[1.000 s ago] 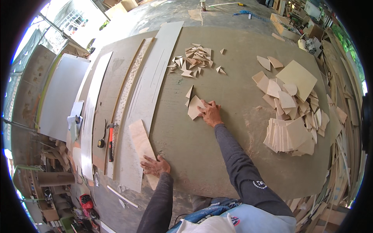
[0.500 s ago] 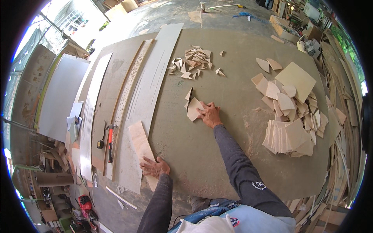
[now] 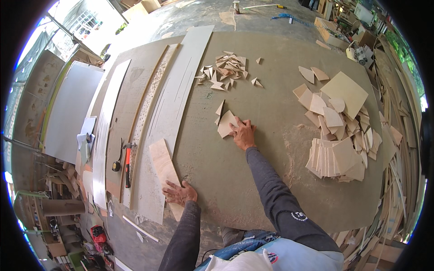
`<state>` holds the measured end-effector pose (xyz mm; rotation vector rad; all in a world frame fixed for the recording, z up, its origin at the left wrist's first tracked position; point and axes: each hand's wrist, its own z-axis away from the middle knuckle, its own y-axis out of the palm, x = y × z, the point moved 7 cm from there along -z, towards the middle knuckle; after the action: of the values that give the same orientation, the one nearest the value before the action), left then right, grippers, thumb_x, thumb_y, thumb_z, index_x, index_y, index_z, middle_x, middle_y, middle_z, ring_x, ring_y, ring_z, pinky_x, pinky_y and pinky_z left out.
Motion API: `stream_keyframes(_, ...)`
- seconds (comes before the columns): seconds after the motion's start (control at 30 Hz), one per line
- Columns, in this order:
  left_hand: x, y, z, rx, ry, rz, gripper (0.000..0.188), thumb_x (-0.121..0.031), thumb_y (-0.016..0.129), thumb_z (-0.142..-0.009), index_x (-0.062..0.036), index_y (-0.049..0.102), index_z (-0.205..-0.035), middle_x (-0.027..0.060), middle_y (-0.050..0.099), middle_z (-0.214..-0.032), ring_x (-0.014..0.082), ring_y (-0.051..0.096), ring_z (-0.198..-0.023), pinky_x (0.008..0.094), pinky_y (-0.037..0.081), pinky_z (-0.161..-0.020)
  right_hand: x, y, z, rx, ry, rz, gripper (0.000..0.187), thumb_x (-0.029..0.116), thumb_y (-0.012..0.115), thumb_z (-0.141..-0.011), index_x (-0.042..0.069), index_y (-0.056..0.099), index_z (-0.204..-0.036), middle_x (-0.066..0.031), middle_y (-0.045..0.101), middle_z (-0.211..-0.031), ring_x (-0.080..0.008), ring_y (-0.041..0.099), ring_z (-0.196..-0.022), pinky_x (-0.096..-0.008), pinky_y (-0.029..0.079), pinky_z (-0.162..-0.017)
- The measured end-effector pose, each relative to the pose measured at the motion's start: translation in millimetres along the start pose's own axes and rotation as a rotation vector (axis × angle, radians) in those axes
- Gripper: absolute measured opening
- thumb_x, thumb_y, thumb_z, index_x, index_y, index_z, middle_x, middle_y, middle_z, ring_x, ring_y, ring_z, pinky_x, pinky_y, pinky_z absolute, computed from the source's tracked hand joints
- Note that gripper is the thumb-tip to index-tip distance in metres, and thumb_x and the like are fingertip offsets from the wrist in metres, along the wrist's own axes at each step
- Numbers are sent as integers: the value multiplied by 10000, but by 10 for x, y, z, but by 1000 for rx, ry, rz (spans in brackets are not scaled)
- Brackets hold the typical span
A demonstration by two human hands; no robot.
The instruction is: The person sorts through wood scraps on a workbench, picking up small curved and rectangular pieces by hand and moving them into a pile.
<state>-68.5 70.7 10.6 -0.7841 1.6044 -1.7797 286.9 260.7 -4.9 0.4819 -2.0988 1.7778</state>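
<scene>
My right hand is at the middle of a large brown tabletop, its fingers pressed onto the right side of a thin plywood piece. Close against that piece's upper left edge runs a narrow dark blade-like strip. Beyond the strip lies a small pale wood sliver. My left hand rests with spread fingers on a long plywood strip, which lies slantwise over a grey-white board. The undersides of both hands are hidden.
Small pointed offcuts form a pile farther back. To the right lie stacked curved plywood pieces and a square panel. A hammer and a tape measure are at the left. Long timber strips line the right side.
The right hand's fingers have shifted slightly on the plywood piece, and a little more of its face shows. My left hand stays on the long strip.
</scene>
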Motion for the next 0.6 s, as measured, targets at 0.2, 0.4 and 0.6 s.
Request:
stream_keyframes(0.2, -5, -56, 30, -15, 14, 26, 863, -486, 526, -1001, -157, 70, -1656, 237, 78, -1695, 369, 48, -1581, 608, 33, -1236, 32, -48, 55, 37, -35, -1, 399, 349, 750, -879, 260, 746, -1268, -2, 531, -1521, -259, 424, -1195, -527, 340, -1027)
stream_keyframes(0.4, -11, -69, 33, -12, 11, 24, 864, -479, 535, -996, -148, 84, -1654, 252, 92, -1688, 375, 63, -1578, 609, 42, -1235, 65, -114, 59, 70, -7, -23, 392, 309, 756, -876, 259, 748, -1265, 2, 534, -1522, -251, 425, -1200, -502, 323, -1023)
stream_keyframes(0.6, -13, -64, 33, -16, 14, 10, 867, -487, 535, -994, -161, 80, -1656, 239, 90, -1692, 373, 60, -1579, 607, 42, -1236, 84, -152, 62, 79, 23, -23, 402, 278, 767, -872, 253, 744, -1273, -4, 524, -1527, -258, 434, -1188, -508, 345, -1056)
